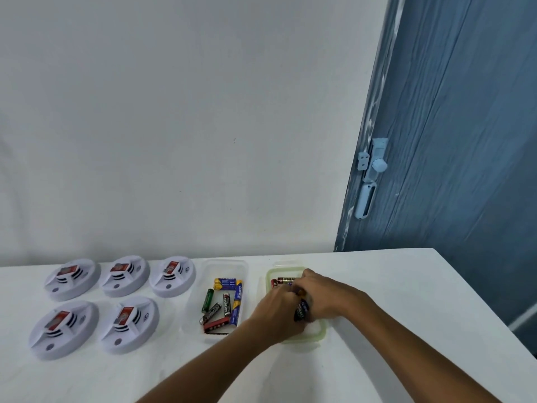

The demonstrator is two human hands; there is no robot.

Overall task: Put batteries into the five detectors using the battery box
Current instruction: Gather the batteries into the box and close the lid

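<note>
Head view. Five white detectors are lying on the white table (pixel 377 286) at left: three in the far row (pixel 72 278) (pixel 124 275) (pixel 171 275), two in the near row (pixel 64 329) (pixel 130 323). Each is showing a red block at its centre.

Just right of them a clear box (pixel 200 309) is sitting open, holding loose batteries (pixel 223 303) in blue, green, black and red.

Beside that, a green-rimmed tray (pixel 319 334) is lying flat with more batteries (pixel 283 281) at its far end.

Both hands are working over the tray, touching each other. The left hand (pixel 276 314) is curling its fingers; what they are gripping cannot be told. The right hand (pixel 325 298) is curling round dark batteries (pixel 302 311).

A blue door (pixel 453 135) is standing at right.
</note>
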